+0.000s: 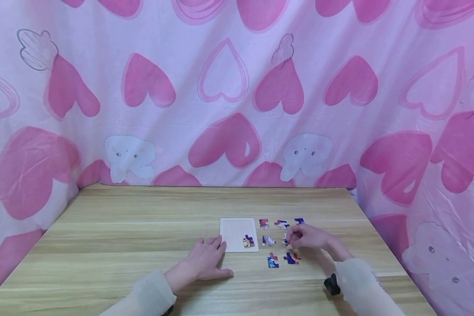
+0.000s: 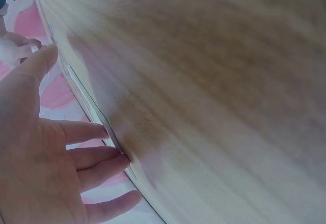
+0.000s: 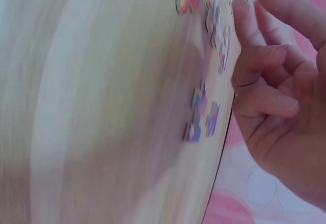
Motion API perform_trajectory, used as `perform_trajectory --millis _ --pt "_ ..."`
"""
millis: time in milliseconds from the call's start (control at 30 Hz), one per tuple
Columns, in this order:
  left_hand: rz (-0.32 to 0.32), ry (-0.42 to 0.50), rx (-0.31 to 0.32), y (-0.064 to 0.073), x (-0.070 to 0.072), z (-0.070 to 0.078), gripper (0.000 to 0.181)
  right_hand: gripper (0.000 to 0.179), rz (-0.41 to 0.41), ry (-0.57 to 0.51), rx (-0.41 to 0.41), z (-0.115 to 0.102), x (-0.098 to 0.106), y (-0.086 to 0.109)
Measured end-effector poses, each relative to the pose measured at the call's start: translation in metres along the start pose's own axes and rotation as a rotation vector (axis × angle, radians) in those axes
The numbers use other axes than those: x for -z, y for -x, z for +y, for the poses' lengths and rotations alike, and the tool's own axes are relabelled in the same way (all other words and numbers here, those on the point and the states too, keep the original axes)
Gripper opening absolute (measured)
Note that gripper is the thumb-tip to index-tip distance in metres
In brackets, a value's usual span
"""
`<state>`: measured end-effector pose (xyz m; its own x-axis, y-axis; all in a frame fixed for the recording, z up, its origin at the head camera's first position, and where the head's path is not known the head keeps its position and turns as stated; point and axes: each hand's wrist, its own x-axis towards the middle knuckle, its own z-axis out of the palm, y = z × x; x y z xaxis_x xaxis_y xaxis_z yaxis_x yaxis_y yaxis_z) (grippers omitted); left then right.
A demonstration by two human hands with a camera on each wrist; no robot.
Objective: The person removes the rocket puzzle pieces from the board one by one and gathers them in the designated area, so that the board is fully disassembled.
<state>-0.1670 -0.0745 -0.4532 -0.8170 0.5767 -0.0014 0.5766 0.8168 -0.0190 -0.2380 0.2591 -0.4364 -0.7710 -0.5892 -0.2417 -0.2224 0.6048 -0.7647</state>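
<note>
My left hand (image 1: 206,260) lies with fingers spread and fairly straight, its fingertips at the left edge of a shallow white puzzle tray (image 1: 231,235). One jigsaw piece (image 1: 248,241) sits in the tray's lower right corner. Seen from the left wrist, the fingertips (image 2: 119,158) touch the tray's thin edge. To the right of the tray, my right hand (image 1: 309,237) pinches a puzzle piece (image 1: 285,239) at the table, partly hidden by the fingers. In the right wrist view its other fingers (image 3: 265,102) are curled toward the palm.
Several loose puzzle pieces lie in rough rows right of the tray, among them a purple-and-orange piece (image 1: 292,258) and a blue-and-red piece (image 1: 273,260). They rest on a wood-grain table (image 1: 122,245). A pink heart-print curtain (image 1: 221,131) borders its back and sides.
</note>
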Motion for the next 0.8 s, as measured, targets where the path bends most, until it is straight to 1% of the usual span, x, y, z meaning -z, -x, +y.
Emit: perform_trajectory --millis 133,267,433,567,733,800 --pt "0.001 -0.002 0.001 0.001 0.001 0.0 0.085 0.017 0.06 -0.025 0.046 -0.004 -0.01 -0.01" --pt "-0.002 -0.002 0.001 0.001 0.003 0.001 0.085 0.016 0.11 -0.011 0.088 -0.011 -0.02 -0.02" --pt "-0.004 0.002 0.004 0.001 0.002 0.001 0.085 0.018 0.144 0.022 0.089 -0.017 -0.031 -0.035" --pt "-0.006 0.004 0.004 0.001 0.002 0.001 0.085 0.02 0.147 0.02 0.059 -0.022 -0.039 -0.045" --pt "0.009 -0.009 0.002 0.0 0.002 0.001 0.084 0.02 0.131 -0.006 0.065 -0.031 -0.046 -0.054" --pt "0.019 -0.017 0.0 0.0 0.002 0.001 0.084 0.02 0.132 0.0 0.067 -0.034 -0.048 -0.057"
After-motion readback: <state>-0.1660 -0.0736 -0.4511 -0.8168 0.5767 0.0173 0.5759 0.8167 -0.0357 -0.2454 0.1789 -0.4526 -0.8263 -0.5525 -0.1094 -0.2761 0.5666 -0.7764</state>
